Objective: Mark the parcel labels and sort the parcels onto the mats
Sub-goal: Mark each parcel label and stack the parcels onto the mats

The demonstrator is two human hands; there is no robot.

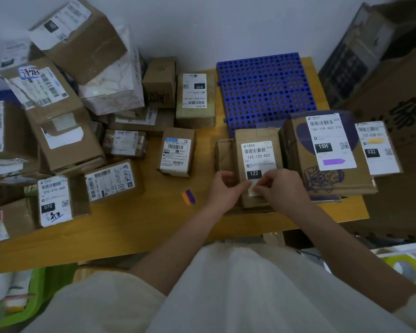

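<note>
A small brown parcel (258, 145) with a white label reading 122 lies near the table's front edge, in front of the blue perforated mat (264, 90). My left hand (222, 191) and my right hand (281, 188) meet over its lower label edge, pinching a small pale strip (252, 190) between fingertips. Right of it sits a larger parcel (327, 159) whose 15H label bears a purple mark, and beside that a parcel (376, 147) labelled 032 with a yellow mark. Orange and purple sticker strips (189, 197) lie on the table to the left.
A tall heap of cardboard parcels (65, 111) fills the left half of the yellow table (154, 224). Parcels labelled 010 (195, 97) and 070 (54, 200) lie loose. Big cartons (394, 75) stand at the right. A green crate (34, 294) sits below left.
</note>
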